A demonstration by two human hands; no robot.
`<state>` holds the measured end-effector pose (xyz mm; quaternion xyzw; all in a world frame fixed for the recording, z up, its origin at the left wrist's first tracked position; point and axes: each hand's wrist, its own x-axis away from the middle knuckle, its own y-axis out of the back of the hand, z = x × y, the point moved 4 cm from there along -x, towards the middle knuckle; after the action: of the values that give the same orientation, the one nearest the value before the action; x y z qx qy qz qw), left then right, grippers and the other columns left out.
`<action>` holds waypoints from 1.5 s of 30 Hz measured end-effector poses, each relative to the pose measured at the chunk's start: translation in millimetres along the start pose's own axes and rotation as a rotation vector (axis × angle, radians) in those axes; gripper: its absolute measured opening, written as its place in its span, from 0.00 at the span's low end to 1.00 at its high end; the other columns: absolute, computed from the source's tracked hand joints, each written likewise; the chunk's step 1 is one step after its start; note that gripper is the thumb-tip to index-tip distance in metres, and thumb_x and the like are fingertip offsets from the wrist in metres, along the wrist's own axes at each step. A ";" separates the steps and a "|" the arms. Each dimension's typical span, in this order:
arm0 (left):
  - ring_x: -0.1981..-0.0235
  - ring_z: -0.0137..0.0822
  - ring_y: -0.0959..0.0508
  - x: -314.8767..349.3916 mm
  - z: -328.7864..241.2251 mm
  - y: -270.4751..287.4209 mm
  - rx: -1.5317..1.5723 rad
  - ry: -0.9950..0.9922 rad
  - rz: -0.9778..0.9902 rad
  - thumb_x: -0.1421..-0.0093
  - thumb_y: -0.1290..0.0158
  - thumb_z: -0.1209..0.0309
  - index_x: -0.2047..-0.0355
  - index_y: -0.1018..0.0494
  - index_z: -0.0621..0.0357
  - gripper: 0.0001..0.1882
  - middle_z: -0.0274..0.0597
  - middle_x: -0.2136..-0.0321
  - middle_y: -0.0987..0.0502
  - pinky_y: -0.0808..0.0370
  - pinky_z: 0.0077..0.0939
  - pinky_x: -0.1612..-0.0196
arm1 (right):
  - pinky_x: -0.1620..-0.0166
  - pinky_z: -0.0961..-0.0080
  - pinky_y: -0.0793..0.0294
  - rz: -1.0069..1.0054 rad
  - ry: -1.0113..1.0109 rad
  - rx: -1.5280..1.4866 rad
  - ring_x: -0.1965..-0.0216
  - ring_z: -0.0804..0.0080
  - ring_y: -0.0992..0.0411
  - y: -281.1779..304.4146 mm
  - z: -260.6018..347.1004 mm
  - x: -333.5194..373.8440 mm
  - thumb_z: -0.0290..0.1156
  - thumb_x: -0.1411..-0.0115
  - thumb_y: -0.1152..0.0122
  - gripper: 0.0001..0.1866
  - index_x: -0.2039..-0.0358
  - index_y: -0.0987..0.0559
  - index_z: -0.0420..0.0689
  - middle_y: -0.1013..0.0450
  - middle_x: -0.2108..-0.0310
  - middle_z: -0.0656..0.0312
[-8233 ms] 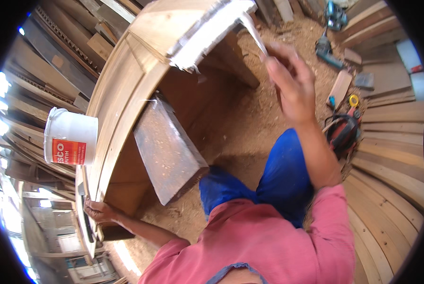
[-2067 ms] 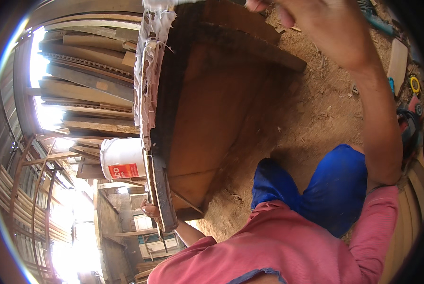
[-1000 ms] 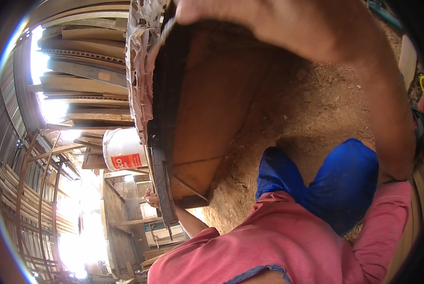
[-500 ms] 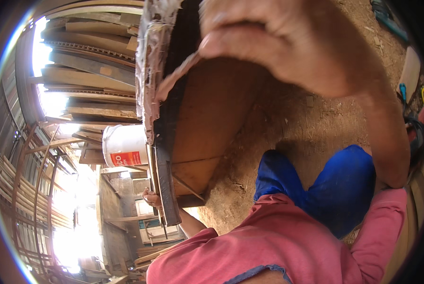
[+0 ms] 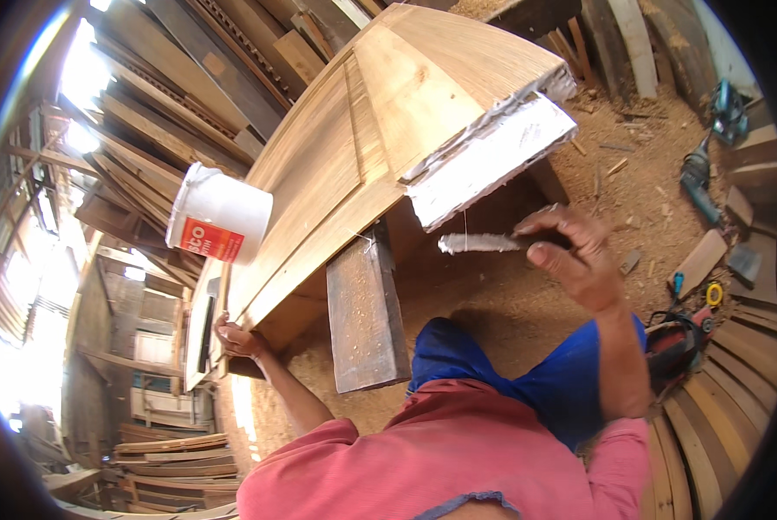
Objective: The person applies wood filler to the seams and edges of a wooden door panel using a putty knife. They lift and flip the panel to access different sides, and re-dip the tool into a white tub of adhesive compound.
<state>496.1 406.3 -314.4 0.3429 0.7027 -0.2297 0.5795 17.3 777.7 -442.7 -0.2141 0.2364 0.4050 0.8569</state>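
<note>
My right hand (image 5: 579, 256) pinches a thin stick (image 5: 479, 243) smeared with pale paste. The stick hangs just below the end of a wooden board coated in white paste (image 5: 492, 165), with a fine strand running between them. This end belongs to a large panelled wooden piece (image 5: 319, 173), like a door, lying raised off the ground. At its near left corner, my left hand (image 5: 241, 338) has its fingers curled round the edge. On the panel's left side stands a white bucket (image 5: 219, 217) with a red label; its inside is hidden.
A dark, dusty wood block (image 5: 367, 316) juts from under the panel towards me. Sawdust and offcuts cover the floor (image 5: 618, 186). At right lie teal-and-black power tools (image 5: 700, 182), a red tool (image 5: 674, 347) and curved boards (image 5: 709, 416). Planks (image 5: 206, 69) are stacked behind the bucket.
The view has swung, showing more of the panel's top. My right hand has drawn back from the pasted edge, lifting the stick away from it. My left hand still grips the panel's edge.
</note>
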 end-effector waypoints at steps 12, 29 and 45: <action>0.80 0.40 0.29 -1.5 -19.5 11.3 -0.094 0.017 0.029 0.37 0.63 0.65 0.64 0.21 0.64 0.21 0.49 0.74 0.22 0.34 0.35 0.75 | 0.46 0.76 0.31 -0.179 -0.050 -0.355 0.50 0.74 0.28 -69.7 -41.0 3.3 0.28 0.43 0.31 0.17 0.53 0.20 0.38 0.24 0.54 0.59; 0.82 0.33 0.33 9.7 -15.2 3.6 0.012 0.026 -0.065 0.38 0.62 0.69 0.64 0.21 0.68 0.20 0.43 0.78 0.26 0.36 0.28 0.78 | 0.61 0.81 0.30 -0.351 -0.014 -0.448 0.64 0.79 0.27 -99.6 -72.7 -1.4 0.22 0.39 0.36 0.10 0.57 0.24 0.37 0.22 0.65 0.60; 0.84 0.30 0.31 14.0 -5.8 3.4 0.056 -0.003 -0.078 0.36 0.59 0.71 0.62 0.21 0.70 0.18 0.47 0.73 0.22 0.36 0.25 0.81 | 0.67 0.82 0.36 -0.205 -0.123 -0.566 0.72 0.79 0.33 -114.0 -64.6 1.1 0.25 0.36 0.40 0.08 0.57 0.25 0.39 0.26 0.70 0.62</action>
<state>493.6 415.8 -326.4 0.3310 0.7080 -0.2721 0.5613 93.6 676.2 -474.9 -0.4421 0.0392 0.3783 0.8124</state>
